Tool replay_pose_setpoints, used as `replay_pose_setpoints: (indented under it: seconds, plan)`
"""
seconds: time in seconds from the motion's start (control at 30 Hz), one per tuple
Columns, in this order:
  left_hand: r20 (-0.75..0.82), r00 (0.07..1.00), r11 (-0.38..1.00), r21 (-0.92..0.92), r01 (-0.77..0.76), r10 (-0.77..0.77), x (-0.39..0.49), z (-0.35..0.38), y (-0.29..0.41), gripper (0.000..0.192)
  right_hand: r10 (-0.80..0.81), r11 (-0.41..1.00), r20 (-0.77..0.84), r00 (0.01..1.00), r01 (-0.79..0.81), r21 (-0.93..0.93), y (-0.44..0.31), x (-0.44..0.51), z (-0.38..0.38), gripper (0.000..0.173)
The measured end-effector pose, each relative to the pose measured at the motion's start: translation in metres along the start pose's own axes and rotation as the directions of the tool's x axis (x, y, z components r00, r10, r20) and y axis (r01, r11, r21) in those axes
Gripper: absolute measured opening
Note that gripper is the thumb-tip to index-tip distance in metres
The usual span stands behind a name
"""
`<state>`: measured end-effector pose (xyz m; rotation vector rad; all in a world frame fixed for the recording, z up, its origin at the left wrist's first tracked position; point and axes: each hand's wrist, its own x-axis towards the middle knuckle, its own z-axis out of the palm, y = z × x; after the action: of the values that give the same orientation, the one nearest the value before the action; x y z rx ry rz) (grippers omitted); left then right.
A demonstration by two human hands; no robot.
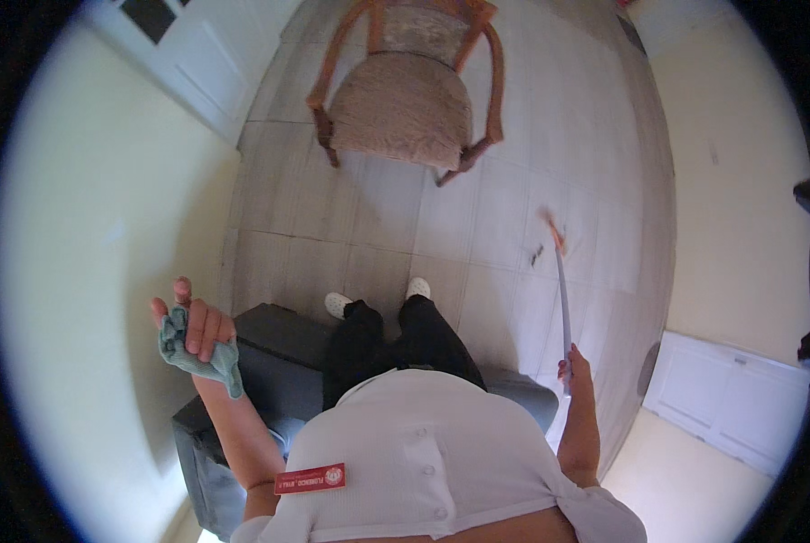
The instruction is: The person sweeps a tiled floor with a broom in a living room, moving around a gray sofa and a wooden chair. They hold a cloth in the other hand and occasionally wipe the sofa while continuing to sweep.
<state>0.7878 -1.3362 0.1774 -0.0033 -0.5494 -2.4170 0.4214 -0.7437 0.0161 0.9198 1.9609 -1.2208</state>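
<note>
My left hand (208, 329) is raised near the pale wall on the left, its fingers folded over a green cloth (218, 360) that hangs down past the wrist. On the right, my right hand (576, 366) grips the lower end of a long grey handle (565, 305). The handle reaches forward over the floor to a blurred orange head (554, 232), which looks like a small broom or brush. Beside that head lie small dark bits of debris (537, 255) on the tiles.
A wooden armchair (401, 108) with a brown padded seat stands ahead on the tiled floor (371, 210). Behind my legs is a dark sofa (276, 346). Pale walls flank both sides, with a white panelled door (211, 64) at upper left and white panelling (724, 400) at right.
</note>
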Motion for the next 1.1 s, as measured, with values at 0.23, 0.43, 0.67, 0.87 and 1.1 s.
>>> replay_pose_setpoints:
  seconds: [0.23,0.43,0.67,0.87,1.1]
  plan:
    - [-0.536,0.838,0.993,0.107,-0.053,0.103,-0.087,-0.038,0.050,0.047,-0.560,-0.408,0.505,0.656,0.313,-0.858,-0.032,-0.062,0.092,0.033]
    - [-0.735,0.658,0.961,0.269,0.065,0.161,-0.139,-0.078,0.057,0.044,-0.028,0.177,0.580,0.814,0.576,-0.798,-0.107,-0.179,0.289,0.048]
    - [-0.864,0.248,0.896,0.395,-0.204,0.438,-0.244,-0.052,0.081,0.043,0.379,-0.416,0.736,0.561,0.814,-0.406,-0.117,-0.319,0.531,0.056]
    - [-0.795,-0.269,0.744,0.605,-0.284,0.543,-0.390,-0.074,0.117,0.042,0.642,-0.531,0.668,0.377,0.847,0.033,-0.021,-0.438,0.699,0.056]
    - [-0.734,-0.410,0.467,0.668,-0.579,0.541,-0.463,-0.163,0.094,0.045,0.871,-0.438,0.425,0.248,0.783,0.442,0.159,-0.535,0.825,0.056]
